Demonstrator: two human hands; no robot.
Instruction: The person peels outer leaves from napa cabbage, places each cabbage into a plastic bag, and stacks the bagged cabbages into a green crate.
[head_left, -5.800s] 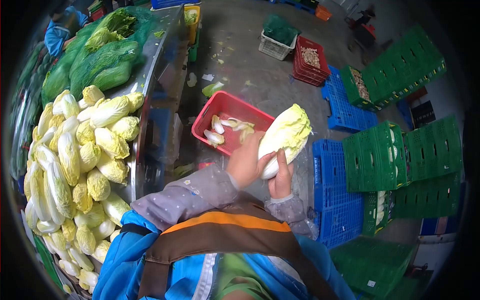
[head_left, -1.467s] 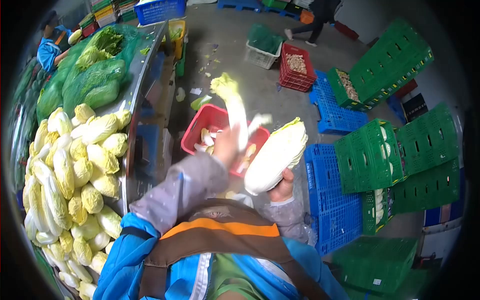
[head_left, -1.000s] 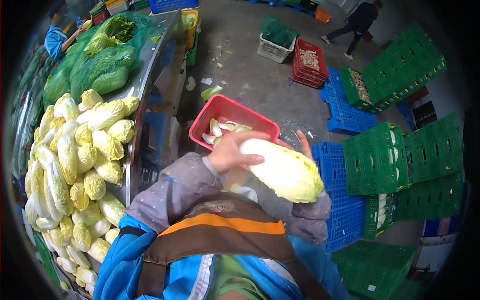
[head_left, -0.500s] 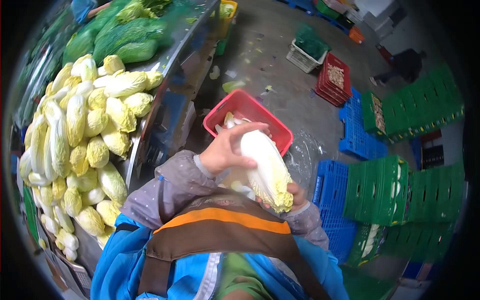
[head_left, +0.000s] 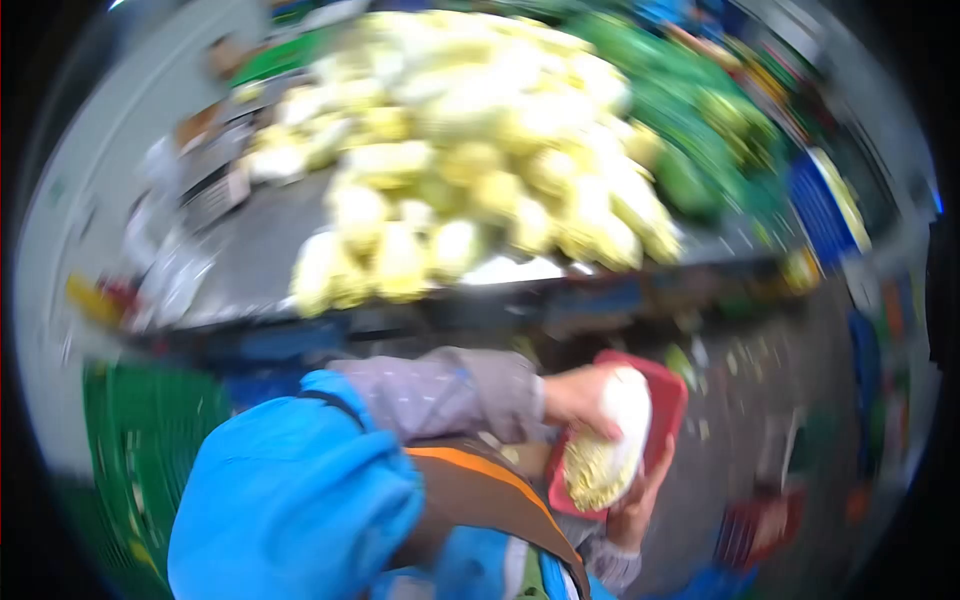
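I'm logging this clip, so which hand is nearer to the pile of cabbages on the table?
Left. The left hand grips the top of the held cabbage, closer to the pile of cabbages. The right hand supports it from below, farther away.

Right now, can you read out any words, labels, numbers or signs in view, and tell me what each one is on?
None can be read: the picture is motion-blurred.
The cabbage held by both hands carries no label.
The red crate and the heaped table show no legible marks.

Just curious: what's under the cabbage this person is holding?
Under the cabbage held by the left hand and right hand sits a red basket. The cabbage covers its contents, and the picture is blurred.
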